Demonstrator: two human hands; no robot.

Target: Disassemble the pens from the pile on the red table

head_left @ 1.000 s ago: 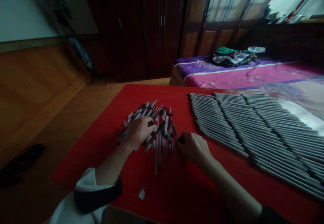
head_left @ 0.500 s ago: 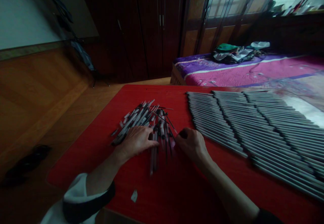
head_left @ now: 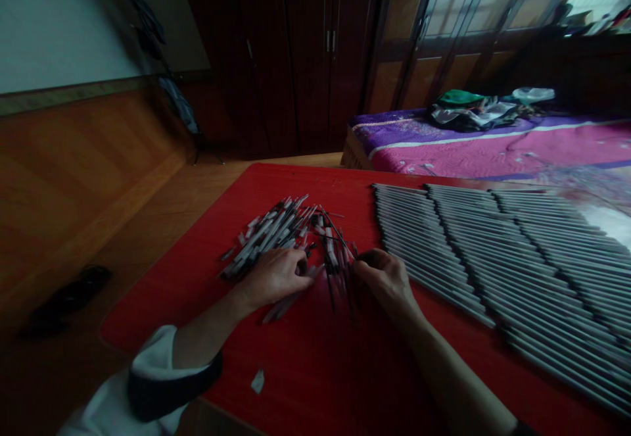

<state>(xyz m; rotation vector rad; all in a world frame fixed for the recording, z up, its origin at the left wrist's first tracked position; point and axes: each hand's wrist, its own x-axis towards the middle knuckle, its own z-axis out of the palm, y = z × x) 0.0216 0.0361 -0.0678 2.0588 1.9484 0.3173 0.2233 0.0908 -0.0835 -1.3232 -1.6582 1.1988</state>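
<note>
Dark wooden wardrobes (head_left: pixel 305 61) line the back of the room, with a bed (head_left: pixel 517 150) in purple and pink covers to the right and a heap of fabric and plastic (head_left: pixel 473 110) on it. Closer in stands a red worktop (head_left: pixel 335 370), its near part bearing a small pale scrap (head_left: pixel 257 381).

On the worktop, left of centre, lies a loose pile of slender pen-like parts (head_left: pixel 269 232), pale, clear and black, pointing mostly the same slanting way. A smaller cluster of dark and clear pieces (head_left: pixel 331 252) lies just beside it, between the two hands.

The left hand (head_left: pixel 279 275) reaches over the pile's near edge, fingers curved and thumb somewhat apart; blurred clear tubes (head_left: pixel 283 308) show beneath it, and whether it grips them I cannot tell. The right hand (head_left: pixel 387 278) has thumb and fingertips pinched together on the lower end of a thin rod (head_left: pixel 338 231), which slants up and leftward across the cluster.

Farther right, long grey sticks (head_left: pixel 463 245) with dark ends lie side by side in overlapping rows.
</note>
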